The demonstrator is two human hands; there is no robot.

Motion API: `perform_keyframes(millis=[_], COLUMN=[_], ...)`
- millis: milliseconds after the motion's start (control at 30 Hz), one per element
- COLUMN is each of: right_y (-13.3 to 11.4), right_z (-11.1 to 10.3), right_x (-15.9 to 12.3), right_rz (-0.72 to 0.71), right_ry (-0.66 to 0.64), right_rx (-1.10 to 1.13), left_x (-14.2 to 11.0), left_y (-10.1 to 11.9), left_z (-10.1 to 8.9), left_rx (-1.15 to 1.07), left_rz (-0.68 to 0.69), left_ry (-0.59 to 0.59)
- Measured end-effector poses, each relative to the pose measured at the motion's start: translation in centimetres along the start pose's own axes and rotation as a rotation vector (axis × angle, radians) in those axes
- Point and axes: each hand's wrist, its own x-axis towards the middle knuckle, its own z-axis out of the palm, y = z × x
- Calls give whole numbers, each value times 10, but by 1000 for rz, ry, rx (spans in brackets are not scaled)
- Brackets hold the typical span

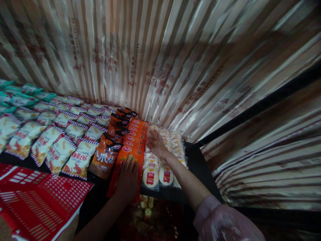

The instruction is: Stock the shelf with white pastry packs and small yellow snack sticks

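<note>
On the black shelf, per head view, noted orange packets overlapping between orange-brown bags and clear-wrapped packets. Observed left hand laid flat on the orange packets, fingers extended, unclenched; right hand loosely spread over the clear-wrapped packets, contact impossible to tell. Judged orange packets light, pliable, slick; best held by both side edges. Found bare shelf rightward, pleated sheeting behind.

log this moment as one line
left hand: flat on orange packs | right hand: over clear-wrapped snacks, contact unclear | red basket: lower left
</note>
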Motion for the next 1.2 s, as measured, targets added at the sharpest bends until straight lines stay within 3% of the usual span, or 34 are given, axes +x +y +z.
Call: perform_keyframes(millis=[267,467,833,1200], right_y=[-6,-3,9,20], right_z=[-8,-18,-35,-43], right_x=[-10,-31,-73,-104], right_rz=[25,87,144,180], right_ry=[119,236,264,291], right_rx=[51,109,176,176], left_x=[17,48,120,150], left_y=[-9,-10,-9,-14], left_z=[9,1,7,24], left_rx=[24,-8,12,23], left_rz=[21,-19,-139,-154], left_ry=[100,68,-23,16])
